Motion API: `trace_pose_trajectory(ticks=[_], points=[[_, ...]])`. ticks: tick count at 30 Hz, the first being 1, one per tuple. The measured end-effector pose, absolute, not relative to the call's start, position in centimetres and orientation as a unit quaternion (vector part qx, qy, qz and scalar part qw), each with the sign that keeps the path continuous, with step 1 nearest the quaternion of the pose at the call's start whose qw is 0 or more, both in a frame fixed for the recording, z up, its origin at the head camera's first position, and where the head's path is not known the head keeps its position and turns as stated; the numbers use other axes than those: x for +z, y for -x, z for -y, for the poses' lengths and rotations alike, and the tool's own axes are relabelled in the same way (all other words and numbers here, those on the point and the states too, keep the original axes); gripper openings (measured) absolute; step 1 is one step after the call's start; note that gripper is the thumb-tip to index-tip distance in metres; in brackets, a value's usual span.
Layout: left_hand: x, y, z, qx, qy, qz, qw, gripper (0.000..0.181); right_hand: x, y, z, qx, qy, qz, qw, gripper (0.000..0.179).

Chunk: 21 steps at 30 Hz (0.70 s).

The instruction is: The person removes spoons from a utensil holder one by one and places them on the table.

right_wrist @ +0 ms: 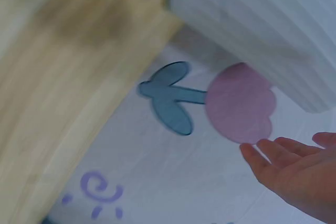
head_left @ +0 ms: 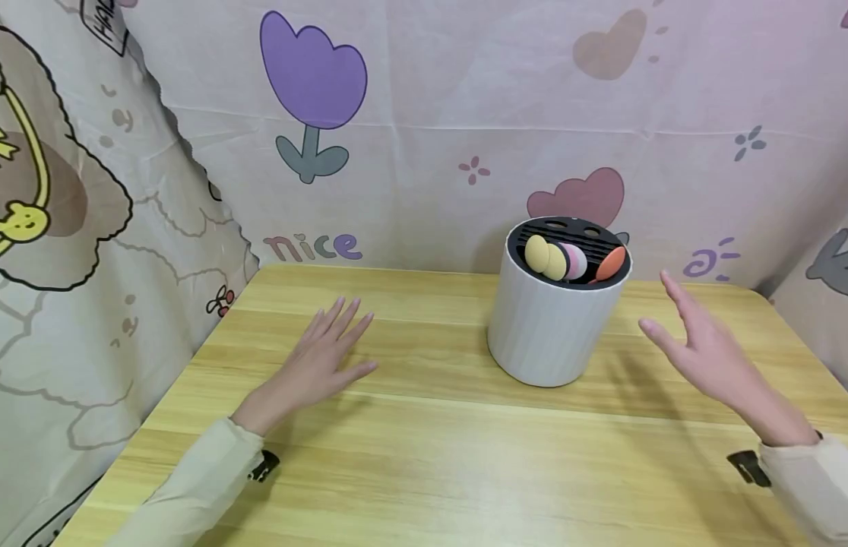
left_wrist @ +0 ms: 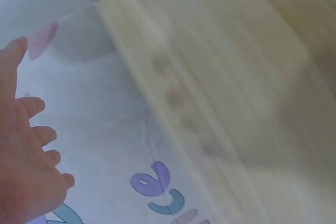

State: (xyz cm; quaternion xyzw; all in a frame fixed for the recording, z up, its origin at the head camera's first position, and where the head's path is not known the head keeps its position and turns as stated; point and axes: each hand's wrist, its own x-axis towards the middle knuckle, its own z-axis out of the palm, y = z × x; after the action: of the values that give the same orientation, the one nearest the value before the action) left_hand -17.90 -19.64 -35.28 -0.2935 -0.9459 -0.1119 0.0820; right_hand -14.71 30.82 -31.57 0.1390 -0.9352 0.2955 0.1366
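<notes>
Printed cloth [head_left: 438, 83] hung behind the wood-grain tabletop [head_left: 424, 471] and along its left side. Taking the tabletop's middle as the hub of a clock, with 12 at the back, the left hand [head_left: 318, 361] was near 10 o'clock, fingers spread apart and holding nothing; it was well apart from the container, so if that began to tip, this hand might have been too far off to steady it. Between 1 and 2 o'clock the white container [head_left: 554, 330] stood upright, near the back edge. Its black slotted insert [head_left: 574, 234] held yellow tops [head_left: 536, 253], a pink-and-white top [head_left: 577, 260] and an orange top [head_left: 611, 264], ranged from roughly 8 round to 4 o'clock of the rim. Because the yellow and pink-and-white tops crowded together, pulling one could have dragged its neighbour up or sent it falling. Between 2 and 3 o'clock was the right hand [head_left: 714, 361], thumb and forefinger parted, gripping nothing, just beside the container without touching it in the head view. A hurried sweep of that thumb towards 9 o'clock could have shoved or toppled the container, since neither hand braced it; how heavy it was, and so how easily it might have gone over, I could not tell
</notes>
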Motion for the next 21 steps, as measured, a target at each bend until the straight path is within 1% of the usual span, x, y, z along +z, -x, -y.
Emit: trace_pose_trajectory(ticks=[4, 8, 16, 21], points=[[-34.8, 17.7, 19.0, -0.150, 0.293, 0.940, 0.090, 0.078, -30.5, 15.8, -29.8, 0.369, -0.149, 0.904, 0.154, 0.065], [-34.7, 17.6, 18.2, -0.186, 0.279, 0.937, 0.098, 0.080, -30.2, 16.7, -28.7, 0.414, -0.163, 0.882, 0.157, 0.062], [-33.7, 18.1, 16.4, -0.304, 0.256, 0.914, 0.083, 0.079, -30.1, 17.9, -27.6, 0.472, -0.167, 0.850, 0.168, 0.059], [-32.9, 18.8, 14.9, -0.378, 0.257, 0.886, 0.079, 0.080, -30.2, 18.4, -27.2, 0.504, -0.171, 0.830, 0.166, 0.057]])
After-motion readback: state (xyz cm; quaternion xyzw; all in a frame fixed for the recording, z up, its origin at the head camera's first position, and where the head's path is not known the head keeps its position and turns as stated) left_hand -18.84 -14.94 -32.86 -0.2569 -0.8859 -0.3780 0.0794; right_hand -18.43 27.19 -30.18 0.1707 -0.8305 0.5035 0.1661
